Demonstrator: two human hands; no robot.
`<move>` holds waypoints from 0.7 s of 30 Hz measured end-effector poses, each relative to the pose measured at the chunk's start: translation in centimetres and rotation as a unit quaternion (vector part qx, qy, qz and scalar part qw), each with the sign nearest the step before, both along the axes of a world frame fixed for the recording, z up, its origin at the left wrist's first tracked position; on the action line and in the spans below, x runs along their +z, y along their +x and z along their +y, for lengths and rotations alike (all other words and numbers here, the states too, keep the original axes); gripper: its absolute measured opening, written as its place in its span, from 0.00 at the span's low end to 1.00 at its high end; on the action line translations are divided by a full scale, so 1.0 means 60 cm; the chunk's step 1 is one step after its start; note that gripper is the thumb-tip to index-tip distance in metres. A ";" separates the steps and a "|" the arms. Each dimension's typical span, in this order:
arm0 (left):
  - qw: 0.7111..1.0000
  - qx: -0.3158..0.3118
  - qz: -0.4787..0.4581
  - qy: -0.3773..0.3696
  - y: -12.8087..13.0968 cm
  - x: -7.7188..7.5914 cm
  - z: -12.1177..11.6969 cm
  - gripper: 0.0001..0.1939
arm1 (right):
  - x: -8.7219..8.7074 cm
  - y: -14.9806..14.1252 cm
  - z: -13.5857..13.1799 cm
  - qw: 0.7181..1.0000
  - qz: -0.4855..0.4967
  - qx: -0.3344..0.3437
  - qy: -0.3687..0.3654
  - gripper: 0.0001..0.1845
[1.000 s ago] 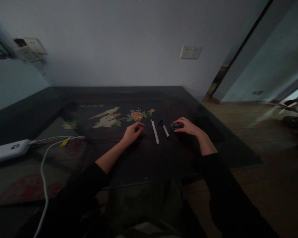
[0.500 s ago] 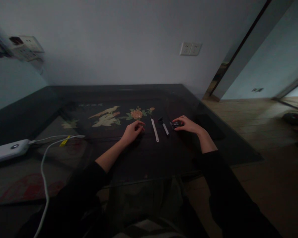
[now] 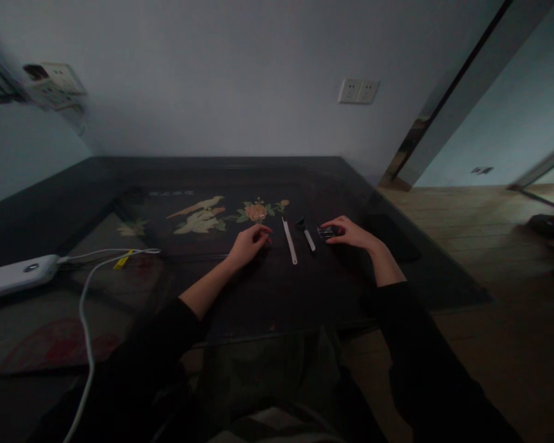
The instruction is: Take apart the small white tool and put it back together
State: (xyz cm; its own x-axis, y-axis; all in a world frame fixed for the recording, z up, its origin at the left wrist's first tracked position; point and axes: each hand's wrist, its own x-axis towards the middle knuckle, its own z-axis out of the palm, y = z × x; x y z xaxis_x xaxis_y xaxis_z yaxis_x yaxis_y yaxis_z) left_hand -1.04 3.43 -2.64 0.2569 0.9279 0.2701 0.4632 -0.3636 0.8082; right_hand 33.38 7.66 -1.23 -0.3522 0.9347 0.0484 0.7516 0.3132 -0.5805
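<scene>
On the dark tabletop, my right hand (image 3: pixel 348 234) has its thumb and fingers around the near end of a small dark, shiny object (image 3: pixel 324 233). Its kind is too dim to make out. Just left of it lies a razor (image 3: pixel 309 239) with a black head and a pale grey handle. Beside the razor is a thin white strip (image 3: pixel 289 242), notched at the far end and with a hole at the near end. My left hand (image 3: pixel 249 245) rests left of the strip, its fingers loosely curled and apart, with nothing seen in them.
A white power strip (image 3: pixel 18 277) lies at the table's left, with a white cable (image 3: pixel 87 326) and a yellow tag (image 3: pixel 122 259). A dark flat rectangular thing (image 3: pixel 392 237) is right of my right hand. Bird and flower pictures decorate the tabletop (image 3: pixel 221 166). Wall sockets (image 3: pixel 359 91) are behind.
The whole view has shifted slightly. Both hands and the things on the table keep nearly the same places relative to one another.
</scene>
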 end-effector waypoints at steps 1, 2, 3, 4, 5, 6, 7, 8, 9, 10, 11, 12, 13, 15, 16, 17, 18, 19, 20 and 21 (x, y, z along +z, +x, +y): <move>1.000 -0.001 -0.004 -0.001 0.000 -0.001 0.000 0.10 | 0.000 0.001 0.000 1.000 0.000 -0.002 0.000 0.25; 1.000 -0.002 -0.007 -0.002 0.000 -0.002 0.001 0.10 | -0.001 0.001 0.000 1.000 -0.001 -0.003 0.001 0.25; 1.000 -0.004 -0.010 -0.002 0.000 -0.002 0.002 0.10 | -0.001 0.001 0.000 1.000 -0.002 -0.006 0.002 0.26; 1.000 -0.005 -0.011 -0.001 0.000 -0.003 0.002 0.09 | -0.002 0.001 0.001 1.000 -0.002 -0.008 0.005 0.26; 1.000 -0.006 -0.011 0.000 0.000 -0.004 0.002 0.10 | -0.003 0.001 0.001 1.000 -0.002 -0.010 0.010 0.26; 1.000 -0.006 -0.011 0.000 0.000 -0.004 0.003 0.10 | -0.004 -0.001 0.001 1.000 0.000 -0.012 0.020 0.26; 1.000 -0.006 -0.012 0.001 0.000 -0.004 0.003 0.10 | -0.005 -0.004 0.002 0.999 0.003 -0.016 0.034 0.25; 1.000 -0.007 -0.012 0.000 0.000 -0.004 0.003 0.10 | -0.006 -0.008 0.003 0.998 0.005 -0.023 0.053 0.22; 1.000 -0.007 -0.012 0.000 0.000 -0.004 0.002 0.09 | -0.006 -0.013 0.003 0.997 0.007 -0.031 0.075 0.19; 1.000 -0.007 -0.013 0.000 0.000 -0.004 0.002 0.09 | -0.007 -0.019 0.004 0.994 0.007 -0.041 0.098 0.17; 1.000 -0.007 -0.013 0.000 0.000 -0.005 0.002 0.09 | -0.008 -0.025 0.005 0.992 0.006 -0.049 0.120 0.15; 1.000 -0.007 -0.013 0.000 0.000 -0.005 0.003 0.09 | -0.009 -0.032 0.006 0.989 0.006 -0.051 0.139 0.13; 1.000 -0.007 -0.015 0.000 0.000 -0.005 0.003 0.09 | -0.010 -0.038 0.006 0.987 0.006 -0.048 0.154 0.13; 1.000 -0.008 -0.016 0.000 0.000 -0.005 0.003 0.09 | -0.014 -0.047 0.006 0.984 0.002 -0.043 0.173 0.13; 1.000 -0.010 -0.016 0.000 0.000 -0.005 0.002 0.09 | -0.016 -0.049 0.006 0.983 -0.003 -0.046 0.176 0.13; 1.000 -0.011 -0.015 0.001 0.000 -0.005 0.002 0.10 | -0.020 -0.051 0.006 0.983 -0.009 -0.054 0.175 0.14; 1.000 -0.011 -0.012 0.002 0.000 -0.004 0.002 0.10 | -0.024 -0.051 0.005 0.983 -0.018 -0.062 0.172 0.15; 1.000 -0.011 -0.008 0.003 0.000 -0.003 0.001 0.10 | -0.028 -0.050 0.004 0.983 -0.026 -0.069 0.166 0.16; 1.000 -0.009 -0.005 0.003 0.000 -0.003 0.001 0.10 | -0.032 -0.049 0.003 0.984 -0.035 -0.073 0.160 0.17; 1.000 -0.007 -0.002 0.003 0.000 -0.002 0.001 0.10 | -0.036 -0.048 0.003 0.984 -0.042 -0.075 0.153 0.18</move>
State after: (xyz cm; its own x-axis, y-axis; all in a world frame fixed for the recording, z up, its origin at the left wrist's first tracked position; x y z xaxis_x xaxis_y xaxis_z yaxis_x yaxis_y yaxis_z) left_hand -1.03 3.49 -2.77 0.2692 0.9226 0.2765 0.4555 -0.3749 0.8074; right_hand 30.50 7.83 -3.37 -0.2267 0.9226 0.3122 0.8440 0.3460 -0.4097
